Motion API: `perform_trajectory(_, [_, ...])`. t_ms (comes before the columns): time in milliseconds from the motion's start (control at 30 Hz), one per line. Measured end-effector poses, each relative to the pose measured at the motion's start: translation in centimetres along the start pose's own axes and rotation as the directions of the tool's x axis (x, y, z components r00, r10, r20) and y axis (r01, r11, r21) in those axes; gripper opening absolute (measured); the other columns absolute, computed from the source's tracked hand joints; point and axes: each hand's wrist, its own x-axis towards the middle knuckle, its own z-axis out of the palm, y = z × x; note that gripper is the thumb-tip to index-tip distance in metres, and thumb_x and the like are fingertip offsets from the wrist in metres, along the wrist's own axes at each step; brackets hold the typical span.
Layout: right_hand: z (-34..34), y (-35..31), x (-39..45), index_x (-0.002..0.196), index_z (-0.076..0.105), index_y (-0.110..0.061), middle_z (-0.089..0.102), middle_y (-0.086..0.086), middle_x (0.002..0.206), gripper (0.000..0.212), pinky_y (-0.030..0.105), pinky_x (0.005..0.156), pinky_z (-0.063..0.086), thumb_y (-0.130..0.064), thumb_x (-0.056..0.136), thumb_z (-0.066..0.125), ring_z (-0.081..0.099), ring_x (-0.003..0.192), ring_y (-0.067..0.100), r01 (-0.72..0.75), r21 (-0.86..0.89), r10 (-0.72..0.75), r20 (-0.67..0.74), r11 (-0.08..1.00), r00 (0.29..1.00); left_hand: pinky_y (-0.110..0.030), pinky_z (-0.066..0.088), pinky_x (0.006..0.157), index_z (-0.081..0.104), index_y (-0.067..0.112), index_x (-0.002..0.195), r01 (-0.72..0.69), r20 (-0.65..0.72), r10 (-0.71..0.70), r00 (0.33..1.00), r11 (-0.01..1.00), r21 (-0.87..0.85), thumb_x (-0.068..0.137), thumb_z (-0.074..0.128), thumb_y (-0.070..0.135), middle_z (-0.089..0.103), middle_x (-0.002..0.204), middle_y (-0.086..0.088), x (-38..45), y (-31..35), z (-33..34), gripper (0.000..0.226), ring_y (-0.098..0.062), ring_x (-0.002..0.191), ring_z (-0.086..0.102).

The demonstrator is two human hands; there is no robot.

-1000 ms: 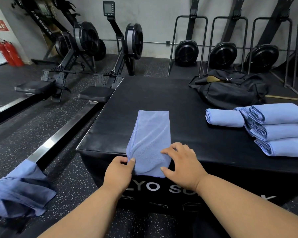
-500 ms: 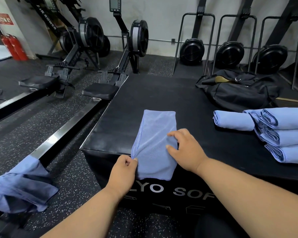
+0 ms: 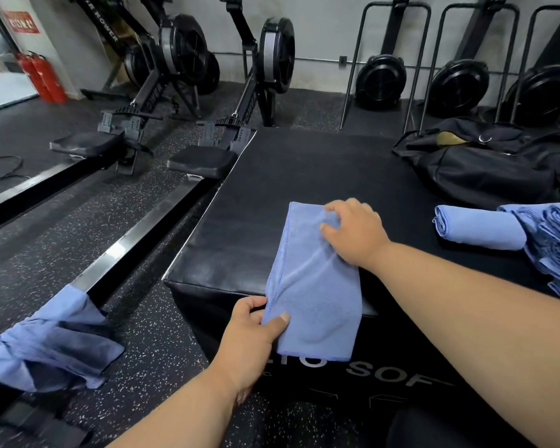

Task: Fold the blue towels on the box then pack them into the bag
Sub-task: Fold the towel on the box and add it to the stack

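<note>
Folding a blue towel (image 3: 311,286) on the box (image 3: 256,195).
Left hand (image 3: 253,341) is pinching its near-left edge overhanging the box; right hand (image 3: 353,231), fingers curled, is gripping its far-right corner.

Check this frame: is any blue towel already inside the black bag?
No, the bag shows no blue inside; folded towels lie beside it on the box.

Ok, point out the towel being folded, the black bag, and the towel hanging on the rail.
Towel being folded (image 3: 314,286), head view, middle of the cloth.
Black bag (image 3: 485,176), head view, its front side.
Towel on the rail (image 3: 46,344), head view, bunched middle.
</note>
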Motion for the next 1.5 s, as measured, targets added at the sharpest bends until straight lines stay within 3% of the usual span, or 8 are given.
perform_trajectory(233, [0.4,-2.7,6.1,0.153,0.046,-0.035,0.048,0.003,0.149,0.057,0.047,0.114,0.033,-0.054,0.099,0.052,0.043,0.137,0.032,0.022,-0.200,0.026,0.234,0.980,0.972,-0.044,0.060,0.083,0.057,0.014,0.121,0.010,-0.038,-0.010,0.999,1.000,0.005,0.094,0.073,0.006,0.081,0.101,-0.005,0.8,0.4,-1.0,0.032,-0.026,0.094,0.078])
perform_trajectory(400, [-0.6,-1.5,7.5,0.105,0.062,-0.024,0.066,-0.002,0.112,0.023,0.041,0.094,0.052,-0.044,0.095,0.066,0.063,0.103,0.022,-0.031,-0.056,0.051,0.404,0.998,0.913,-0.035,0.060,0.076,0.061,0.023,0.119,-0.048,-0.051,0.053,0.997,0.994,0.100,0.084,0.075,0.015,0.080,0.094,0.002,0.7,1.5,-2.0,0.039,-0.017,0.086,0.077])
perform_trajectory(567, [-2.8,2.1,7.1,0.095,0.062,-0.021,0.065,-0.004,0.098,0.012,0.038,0.083,0.052,-0.031,0.093,0.069,0.063,0.092,0.020,-0.079,0.007,0.074,0.268,0.997,0.961,-0.010,0.048,0.057,0.058,0.031,0.122,-0.186,-0.176,0.259,0.950,0.919,0.349,0.088,0.075,0.011,0.070,0.087,0.006,2.2,4.0,-3.2,0.042,0.003,0.064,0.065])
perform_trajectory(833, [-7.1,9.0,2.4,0.092,0.064,-0.014,0.059,-0.002,0.080,0.007,0.030,0.062,0.041,-0.019,0.095,0.067,0.054,0.073,0.017,-0.211,0.358,0.237,-0.031,0.910,0.971,-0.025,0.049,0.097,0.064,0.025,0.134,-0.282,-0.032,0.383,0.923,0.732,0.621,0.089,0.076,0.030,0.070,0.116,0.013,10.5,10.7,-2.5,0.047,-0.007,0.107,0.067])
perform_trajectory(1100, [-5.8,11.3,0.4,0.097,0.061,-0.015,0.056,-0.003,0.087,0.004,0.031,0.065,0.038,-0.018,0.095,0.063,0.048,0.077,0.014,-0.311,0.523,0.330,0.059,0.794,0.942,-0.030,0.052,0.088,0.064,0.034,0.117,-0.284,0.040,0.372,0.927,0.631,0.722,0.088,0.081,0.031,0.072,0.098,0.009,13.5,11.2,-3.5,0.034,-0.012,0.093,0.069])
perform_trajectory(1267, [-5.0,11.9,1.8,0.135,0.056,-0.035,0.068,-0.002,0.105,0.048,0.028,0.085,0.044,-0.028,0.090,0.072,0.059,0.105,0.010,-0.363,0.639,0.335,0.171,0.678,0.927,-0.029,0.054,0.096,0.068,0.038,0.118,-0.288,-0.003,0.379,0.925,0.707,0.646,0.090,0.081,0.032,0.076,0.098,0.012,13.6,8.9,-4.9,0.031,-0.007,0.094,0.071])
perform_trajectory(1367, [-4.6,12.4,3.1,0.137,0.058,-0.046,0.069,-0.002,0.121,0.056,0.032,0.101,0.046,-0.043,0.085,0.077,0.060,0.119,0.014,-0.363,0.577,0.298,0.208,0.732,0.932,-0.030,0.056,0.094,0.073,0.033,0.109,-0.276,-0.015,0.361,0.933,0.739,0.614,0.090,0.082,0.032,0.077,0.098,0.009,14.3,9.3,-4.7,0.022,-0.012,0.094,0.073])
perform_trajectory(1500, [-4.3,12.3,4.6,0.129,0.069,-0.029,0.064,-0.012,0.128,0.040,0.028,0.106,0.042,-0.040,0.091,0.078,0.057,0.123,0.011,-0.350,0.512,0.270,0.226,0.785,0.936,-0.032,0.059,0.091,0.075,0.029,0.100,-0.226,-0.034,0.319,0.947,0.740,0.634,0.088,0.084,0.036,0.079,0.096,0.006,15.1,10.0,-4.3,0.016,-0.016,0.093,0.075])
